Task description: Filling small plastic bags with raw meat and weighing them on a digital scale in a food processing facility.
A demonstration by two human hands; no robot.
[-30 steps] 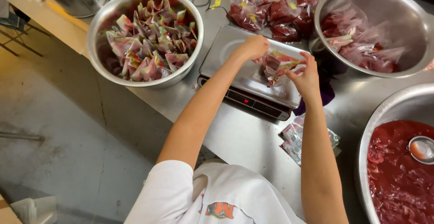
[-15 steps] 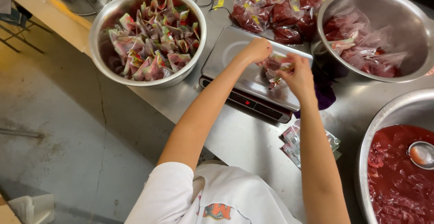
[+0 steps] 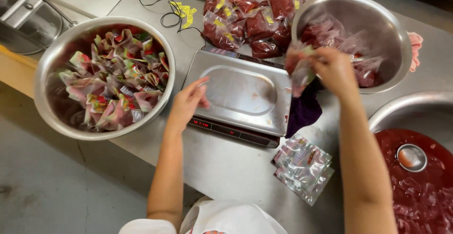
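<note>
- Head view: the right hand (image 3: 336,69) is closed around a clear bag (image 3: 302,71) with red filling, holding it at the rim of the upper right bowl (image 3: 394,36), just beyond the scale's right edge.
- The bag hangs from the fingers, its lower end over a dark purple cloth (image 3: 304,111) that lies between scale and bowl.
- The left hand (image 3: 188,102) holds nothing; its fingers are loosely spread and rest on the near left corner of the scale (image 3: 240,95).
- The scale's steel pan is bare, with a red lit display along its front edge.
- The upper right bowl holds more clear bags with red filling.
- To the left stands a big steel bowl (image 3: 52,69) heaped with folded, printed pouches in green, pink and white.
- Behind the scale lies a pile of filled red bags (image 3: 250,17) with yellow tags, touching the scale's far edge.
- A black cable (image 3: 163,14) and some yellow tags (image 3: 184,11) lie beside that pile.
- In front of the scale, on the steel worktop (image 3: 226,168), sits a small stack of flat, empty printed pouches (image 3: 304,168).
- At the lower right a large basin (image 3: 406,109) is filled with red sauce, and a steel ladle (image 3: 411,157) sits in it.
- A pink cloth (image 3: 415,47) shows past the right bowl.
- The person's white shirt shows at the bottom edge.
</note>
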